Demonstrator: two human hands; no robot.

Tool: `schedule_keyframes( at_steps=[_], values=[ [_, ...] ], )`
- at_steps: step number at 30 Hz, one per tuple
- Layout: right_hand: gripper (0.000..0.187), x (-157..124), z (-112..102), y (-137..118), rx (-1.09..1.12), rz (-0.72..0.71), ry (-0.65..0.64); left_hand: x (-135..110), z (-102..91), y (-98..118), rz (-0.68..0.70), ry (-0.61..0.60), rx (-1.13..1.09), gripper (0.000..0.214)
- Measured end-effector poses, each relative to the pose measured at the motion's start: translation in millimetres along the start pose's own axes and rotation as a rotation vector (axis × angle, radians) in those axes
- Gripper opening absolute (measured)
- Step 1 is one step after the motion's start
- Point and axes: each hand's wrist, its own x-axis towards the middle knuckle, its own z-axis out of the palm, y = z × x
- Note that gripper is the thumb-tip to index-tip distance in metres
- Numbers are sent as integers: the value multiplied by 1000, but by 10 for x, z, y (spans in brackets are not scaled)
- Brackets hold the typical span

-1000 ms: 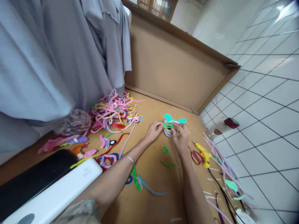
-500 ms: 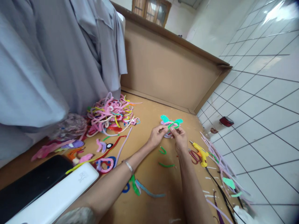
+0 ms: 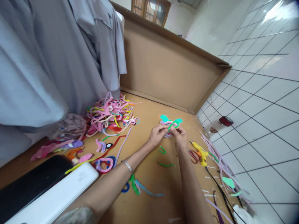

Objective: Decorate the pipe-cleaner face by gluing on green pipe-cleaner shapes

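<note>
My left hand (image 3: 157, 135) and my right hand (image 3: 180, 138) meet over a brown board (image 3: 149, 174), both pinching a small craft piece (image 3: 170, 123) made of a green pipe cleaner loop, a pink ring and two teal foam shapes. The fingers of each hand are closed on the green pipe cleaner. Two short green pipe cleaner bits (image 3: 163, 151) lie on the board just below my hands.
A tangled heap of pink, yellow and red pipe cleaners (image 3: 111, 113) lies to the left. A yellow glue gun (image 3: 200, 152) and red scissors (image 3: 193, 155) lie to the right, near long lilac pipe cleaners (image 3: 219, 161). Grey cloth (image 3: 51, 59) hangs at left; a white device (image 3: 51, 196) sits bottom left.
Since a second ago my hands have lifted the craft piece slightly and drawn together on the green loop. Over the last half second almost nothing moved.
</note>
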Motion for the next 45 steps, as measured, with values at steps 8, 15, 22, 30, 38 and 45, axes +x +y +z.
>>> schedule_keyframes(
  at_steps=[8, 15, 22, 30, 38, 45],
  values=[
    [34, -56, 90, 70, 9, -37, 31, 3, 11, -1, -10, 69, 44, 26],
    [38, -4, 0, -39, 16, -60, 39, 60, -115, -16, 64, 45, 177, 27],
    [36, 15, -21, 21, 49, -27, -8, 105, -175, -88, 41, -15, 142, 27],
    [33, 24, -1, 110, -27, -16, -13, 196, -357, -131, -199, -62, -116, 30],
    [30, 14, 6, 109, -156, -54, -7, 182, -358, -85, -301, -31, -237, 28],
    [29, 4, -3, 140, -200, -42, -61, 169, -337, -87, -301, -33, -179, 22]
  ],
)
